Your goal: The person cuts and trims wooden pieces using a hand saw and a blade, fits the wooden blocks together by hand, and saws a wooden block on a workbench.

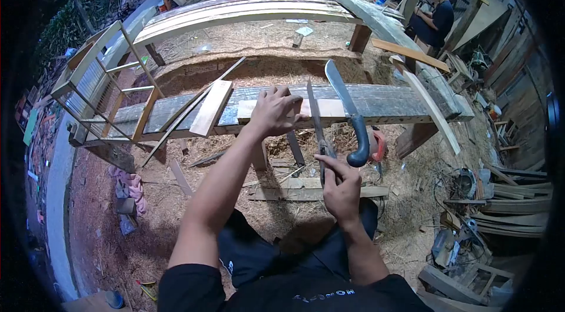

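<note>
A light wooden board (331,108) lies flat along the dark weathered bench (388,100). My left hand (276,111) is on the board's left part, fingers bent over it and pressing it. In my right hand (341,187) is the handle of a hand saw (316,115), whose narrow blade points away from me and crosses the board near its middle. A machete (343,93) with a dark blue handle rests on the bench just right of the saw, its handle hanging over the front edge.
Another board (212,106) and thin strips lie left on the bench, beside a wooden frame (112,91). Long planks (247,12) rest on a rear bench. A person (435,18) sits at the back right. Wood shavings cover the ground.
</note>
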A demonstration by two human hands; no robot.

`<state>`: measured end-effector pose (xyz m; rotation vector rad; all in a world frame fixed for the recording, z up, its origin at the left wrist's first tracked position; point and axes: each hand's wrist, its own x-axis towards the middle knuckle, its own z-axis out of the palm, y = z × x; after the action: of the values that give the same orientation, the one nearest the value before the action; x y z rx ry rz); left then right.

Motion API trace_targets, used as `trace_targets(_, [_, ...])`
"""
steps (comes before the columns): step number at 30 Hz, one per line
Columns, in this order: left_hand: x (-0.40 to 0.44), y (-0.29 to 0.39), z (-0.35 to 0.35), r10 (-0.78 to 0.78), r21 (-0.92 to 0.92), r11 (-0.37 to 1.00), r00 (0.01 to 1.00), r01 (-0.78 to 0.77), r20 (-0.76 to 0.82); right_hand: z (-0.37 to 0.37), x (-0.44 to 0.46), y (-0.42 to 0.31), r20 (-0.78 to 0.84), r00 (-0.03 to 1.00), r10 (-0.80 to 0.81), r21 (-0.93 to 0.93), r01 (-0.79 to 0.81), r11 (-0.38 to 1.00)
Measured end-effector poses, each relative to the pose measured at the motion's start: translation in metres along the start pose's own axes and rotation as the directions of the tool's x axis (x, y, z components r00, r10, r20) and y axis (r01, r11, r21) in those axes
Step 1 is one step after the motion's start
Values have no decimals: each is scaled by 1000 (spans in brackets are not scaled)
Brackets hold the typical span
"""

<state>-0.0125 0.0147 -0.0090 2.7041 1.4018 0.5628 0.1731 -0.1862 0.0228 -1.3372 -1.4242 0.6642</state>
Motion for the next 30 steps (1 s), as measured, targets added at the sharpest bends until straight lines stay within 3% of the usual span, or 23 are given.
trace_targets(3, [2, 4, -2, 0, 17, 1000, 999, 1, -53, 5, 4, -2, -2, 998, 58, 36, -58, 998])
trace_targets(6, [11, 7, -5, -58, -61, 996, 998, 58, 8, 4, 15, -6, 30, 989, 143, 17, -143, 990])
trace_targets(12, [11, 5, -3, -54, -67, 996, 999, 53, -9, 3, 43, 3, -27, 997, 76, -12, -77, 997])
trace_targets(14, [12, -5, 6, -14, -69, 998, 996, 8, -86, -4, 52, 7, -31, 995, 91, 26, -90, 996])
trace_targets(17, [20, -17, 11, -22, -43, 999, 999, 23, 24, -21, 59, 7, 23, 972, 234, 167, -234, 958])
trace_targets(19, [12, -21, 10, -9, -23, 1000, 1000, 9, 5, -29, 53, 4, 28, 965, 262, 224, -261, 939])
trace_targets(20, [11, -21, 10, -6, 2, 1000, 1000, 6, -17, -29, 50, 12, -59, 996, 69, 10, -69, 998])
trace_targets(21, [-2, 0, -14, -116, 127, 986, 993, 111, 34, -30, 48, 15, -99, 985, -139, -218, 115, 969])
trace_targets(22, [-8, 10, -25, -231, 154, 965, 968, 214, 101, -35, 43, 6, -62, 996, -64, -225, 48, 973])
trace_targets(24, [-18, 19, -26, -239, 162, 961, 967, 223, 85, -27, 36, 18, -134, 977, -164, -298, 118, 947])
trace_targets(28, [-26, 19, -1, -221, 197, 952, 971, 234, -88, -14, 24, 23, -132, 988, -75, -104, 61, 993])
trace_targets(30, [-31, 20, -2, -165, 92, 978, 962, 189, -216, -16, 23, 20, -180, 982, -54, -10, 53, 999])
